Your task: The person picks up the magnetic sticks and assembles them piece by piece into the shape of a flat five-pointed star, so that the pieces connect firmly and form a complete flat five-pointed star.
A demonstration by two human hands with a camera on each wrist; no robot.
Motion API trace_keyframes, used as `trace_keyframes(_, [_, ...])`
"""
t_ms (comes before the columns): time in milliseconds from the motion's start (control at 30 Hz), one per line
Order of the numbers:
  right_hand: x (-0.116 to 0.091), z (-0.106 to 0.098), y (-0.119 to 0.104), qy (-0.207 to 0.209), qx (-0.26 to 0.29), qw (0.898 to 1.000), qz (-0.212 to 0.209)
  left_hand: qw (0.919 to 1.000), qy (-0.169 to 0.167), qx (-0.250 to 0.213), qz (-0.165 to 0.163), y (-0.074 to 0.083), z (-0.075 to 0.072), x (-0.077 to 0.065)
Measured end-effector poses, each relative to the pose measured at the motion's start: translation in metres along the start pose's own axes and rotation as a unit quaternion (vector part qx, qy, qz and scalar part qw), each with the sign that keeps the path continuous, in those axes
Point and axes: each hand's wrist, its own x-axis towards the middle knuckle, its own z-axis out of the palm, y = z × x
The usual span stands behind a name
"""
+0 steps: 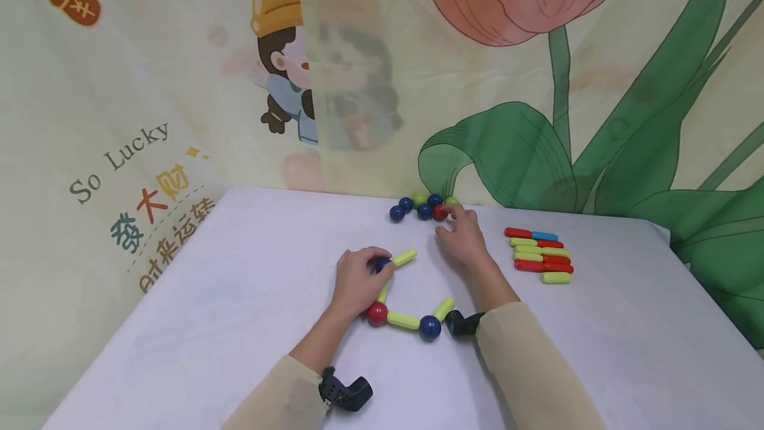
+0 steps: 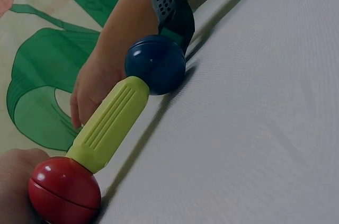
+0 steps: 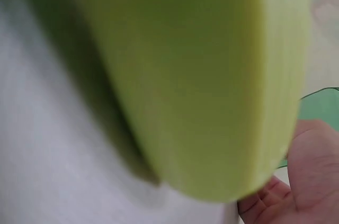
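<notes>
My left hand (image 1: 361, 277) pinches a dark blue ball (image 1: 382, 265) between thumb and fingers. From that ball a yellow-green rod (image 1: 404, 258) points up to the right, and another partly covered rod runs down to a red ball (image 1: 377, 314). A further yellow-green rod (image 1: 403, 320) links the red ball to a second blue ball (image 1: 430, 328), which bears a rod (image 1: 444, 308) angled upward. My right hand (image 1: 464, 236) reaches to a loose red ball (image 1: 440, 212) at the table's back, thumb and forefinger apart. In the right wrist view a yellow-green rod (image 3: 196, 86) hides much of that hand.
Several loose blue and green balls (image 1: 424, 211) cluster along the back edge by the cloth backdrop. At the right lie several rods in rows, including a red one (image 1: 516, 233), a blue one (image 1: 545, 236) and a yellow-green one (image 1: 556, 278). White cloth (image 1: 239, 297) covers the table.
</notes>
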Motion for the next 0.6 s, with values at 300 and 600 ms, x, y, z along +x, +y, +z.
trace_keyframes(300, [0.0030, -0.0034, 0.0022, 0.013, -0.002, 1.000, -0.002, 0.9999, 0.000, 0.006, -0.010, 0.0005, 0.0014, 0.0014])
trace_keyframes(600, [0.0027, -0.0045, 0.0045, 0.028, 0.004, 0.999, 0.015, 0.9999, 0.000, 0.004, -0.014, 0.0011, 0.0029, 0.0011])
